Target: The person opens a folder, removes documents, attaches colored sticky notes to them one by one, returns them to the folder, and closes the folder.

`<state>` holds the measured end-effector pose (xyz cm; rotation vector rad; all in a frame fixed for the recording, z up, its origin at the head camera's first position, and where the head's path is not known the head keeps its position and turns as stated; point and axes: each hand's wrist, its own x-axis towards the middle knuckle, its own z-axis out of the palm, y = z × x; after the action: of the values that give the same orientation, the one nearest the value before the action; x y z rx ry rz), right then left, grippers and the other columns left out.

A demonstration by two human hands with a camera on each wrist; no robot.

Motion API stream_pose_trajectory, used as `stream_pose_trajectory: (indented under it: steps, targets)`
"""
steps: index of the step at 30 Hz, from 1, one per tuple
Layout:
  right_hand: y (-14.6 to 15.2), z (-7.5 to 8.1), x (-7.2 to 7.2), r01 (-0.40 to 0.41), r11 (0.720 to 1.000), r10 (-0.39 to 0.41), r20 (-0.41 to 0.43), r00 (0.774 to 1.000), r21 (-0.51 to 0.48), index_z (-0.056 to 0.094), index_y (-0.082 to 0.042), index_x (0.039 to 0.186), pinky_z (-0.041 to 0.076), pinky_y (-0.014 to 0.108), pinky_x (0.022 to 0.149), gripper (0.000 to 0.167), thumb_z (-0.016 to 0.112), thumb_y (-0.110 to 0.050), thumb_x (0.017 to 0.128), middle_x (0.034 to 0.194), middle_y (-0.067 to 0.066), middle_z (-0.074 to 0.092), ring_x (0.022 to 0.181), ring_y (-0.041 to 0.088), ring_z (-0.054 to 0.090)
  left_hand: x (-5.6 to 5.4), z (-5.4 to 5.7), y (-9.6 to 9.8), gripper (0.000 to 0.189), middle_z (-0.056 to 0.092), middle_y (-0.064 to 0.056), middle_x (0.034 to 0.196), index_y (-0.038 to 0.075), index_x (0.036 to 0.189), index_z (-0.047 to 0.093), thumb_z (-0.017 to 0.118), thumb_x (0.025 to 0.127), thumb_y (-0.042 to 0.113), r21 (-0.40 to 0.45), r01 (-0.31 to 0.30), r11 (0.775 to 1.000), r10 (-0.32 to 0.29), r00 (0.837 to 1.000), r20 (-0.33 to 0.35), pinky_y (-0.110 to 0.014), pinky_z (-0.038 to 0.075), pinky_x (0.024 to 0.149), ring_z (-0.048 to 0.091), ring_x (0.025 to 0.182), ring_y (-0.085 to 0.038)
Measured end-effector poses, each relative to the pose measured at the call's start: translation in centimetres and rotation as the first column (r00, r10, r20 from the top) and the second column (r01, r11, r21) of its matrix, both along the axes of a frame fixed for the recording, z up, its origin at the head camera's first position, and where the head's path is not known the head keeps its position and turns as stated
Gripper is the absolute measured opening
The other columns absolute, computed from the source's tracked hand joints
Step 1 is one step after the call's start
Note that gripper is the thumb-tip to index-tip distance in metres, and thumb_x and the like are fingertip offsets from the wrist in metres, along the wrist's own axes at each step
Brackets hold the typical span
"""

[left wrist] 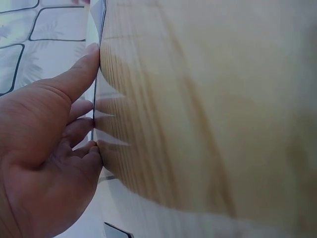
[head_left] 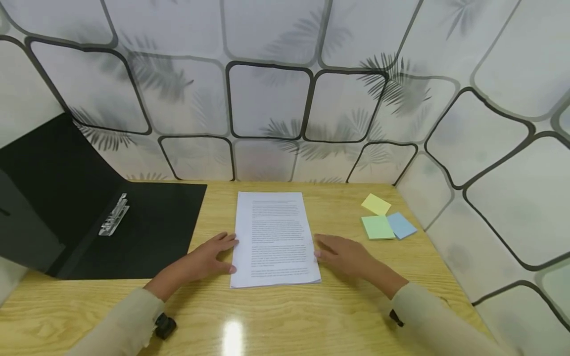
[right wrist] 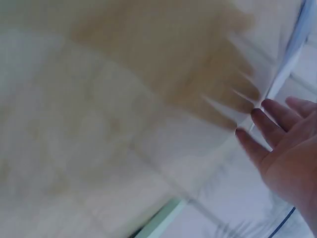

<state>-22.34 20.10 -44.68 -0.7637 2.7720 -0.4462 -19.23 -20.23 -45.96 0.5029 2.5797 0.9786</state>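
Note:
A stack of printed paper sheets [head_left: 276,237] lies flat on the wooden table, its lower corners slightly uneven. Along its left edge, my left hand [head_left: 202,259] touches the paper with the fingertips and thumb, the fingers spread and fairly straight. At the opposite edge is my right hand [head_left: 345,254], with its fingers extended at the paper's side. In the left wrist view the left hand [left wrist: 49,144] has its fingertips down on the tabletop. The right wrist view has the right hand [right wrist: 287,144] with fingers apart, touching the table near the paper's edge [right wrist: 287,64].
An opened black clip folder [head_left: 160,232] lies at the left, its cover raised and its metal clip [head_left: 114,216] bare. Yellow [head_left: 376,204], green [head_left: 377,228] and blue sticky-note pads [head_left: 402,226] sit at the right. A patterned wall [head_left: 267,99] borders the back and right.

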Motion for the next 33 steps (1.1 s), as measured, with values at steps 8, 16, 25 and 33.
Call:
stream_pose_trajectory:
  steps: [8,16,25,33]
  targets:
    - [7.5,1.1,-4.5,0.068,0.992,-0.071,-0.027,0.997,-0.106,0.035,-0.003,0.156,0.033,0.066,0.112,0.076,0.06,-0.047,0.099,0.156,0.024,0.039,0.143,0.048,0.035,0.1,0.1,0.1,0.085,0.024,-0.019,0.165,0.003,0.155,0.037,0.079,0.087,0.031,0.002,-0.009,1.0,0.009,1.0,0.019,-0.064,0.023,0.118,0.011,0.152,-0.048]
    - [14.0,0.8,-6.6,0.122,0.992,-0.125,-0.081,0.989,-0.033,0.035,0.003,0.153,0.028,0.07,0.111,0.095,0.078,-0.047,0.085,0.153,0.033,0.038,0.139,0.056,0.031,0.2,0.3,0.1,0.084,0.025,-0.02,0.165,0.002,0.154,0.038,0.079,0.087,0.031,0.017,-0.007,1.0,0.007,1.0,0.019,-0.065,0.021,0.118,0.01,0.152,-0.049]
    - [16.4,0.1,-7.6,0.13,0.991,-0.13,-0.003,0.992,-0.037,0.027,0.007,0.155,0.036,0.067,0.105,0.099,0.081,-0.037,0.085,0.152,0.037,0.035,0.135,0.056,0.036,0.3,0.1,0.2,0.083,0.026,-0.019,0.164,0.002,0.154,0.039,0.08,0.087,0.029,0.015,-0.013,1.0,0.013,1.0,0.013,-0.065,0.021,0.118,0.011,0.152,-0.049]
    - [16.3,0.1,-7.6,0.122,0.992,-0.121,0.013,0.993,-0.032,0.027,0.008,0.155,0.032,0.071,0.106,0.097,0.08,-0.036,0.087,0.151,0.04,0.031,0.136,0.059,0.031,0.3,0.1,0.2,0.083,0.026,-0.02,0.164,0.001,0.154,0.039,0.079,0.087,0.028,0.02,-0.011,1.0,0.011,1.0,0.009,-0.066,0.021,0.118,0.01,0.152,-0.049]
